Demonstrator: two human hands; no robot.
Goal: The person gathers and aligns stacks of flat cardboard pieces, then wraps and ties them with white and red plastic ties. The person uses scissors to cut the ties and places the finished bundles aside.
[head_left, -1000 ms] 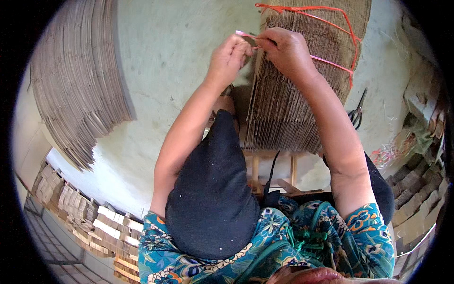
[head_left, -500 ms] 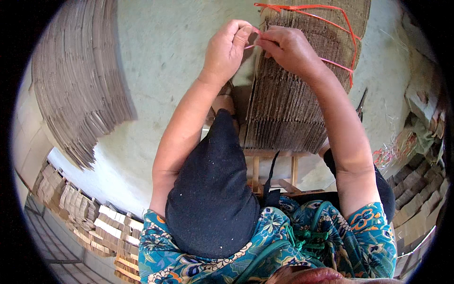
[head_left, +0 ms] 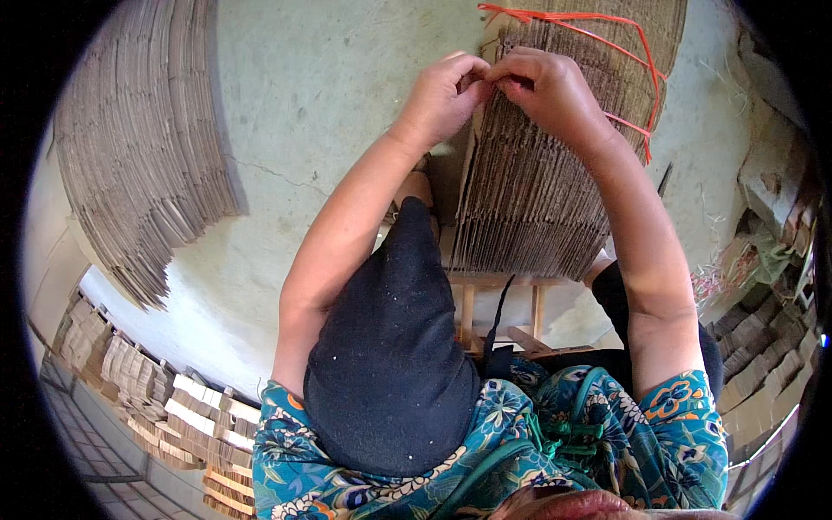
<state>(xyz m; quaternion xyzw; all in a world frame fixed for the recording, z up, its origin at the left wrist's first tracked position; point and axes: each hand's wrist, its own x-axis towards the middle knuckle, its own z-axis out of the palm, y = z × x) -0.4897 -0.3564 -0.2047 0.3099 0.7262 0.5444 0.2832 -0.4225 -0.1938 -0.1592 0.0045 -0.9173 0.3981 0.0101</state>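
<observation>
A bundle of brown corrugated cardboard sheets (head_left: 529, 208) stands on edge in front of me. Red plastic twine (head_left: 598, 16) loops over its far part, and one strand runs under my right hand. At the bundle's far left edge my hands meet, fingertips touching. My left hand (head_left: 446, 97) is closed in a pinch just beside the bundle. Above the sheets, my right hand (head_left: 555, 91) pinches too. The twine between them is hidden by the fingers now, though half a second ago it showed there.
A long curved row of cardboard sheets (head_left: 147, 130) lies on the floor at left. Under the bundle's near end is a wooden frame (head_left: 468, 316). More cardboard stacks (head_left: 763, 347) stand at lower right, near shredded scraps (head_left: 719, 277). A dark pointed object (head_left: 666, 178) lies right of the bundle.
My hands have drawn together, and the short strand visible between them is now covered. Both have shifted slightly right in the picture, as has the bundle's far end.
</observation>
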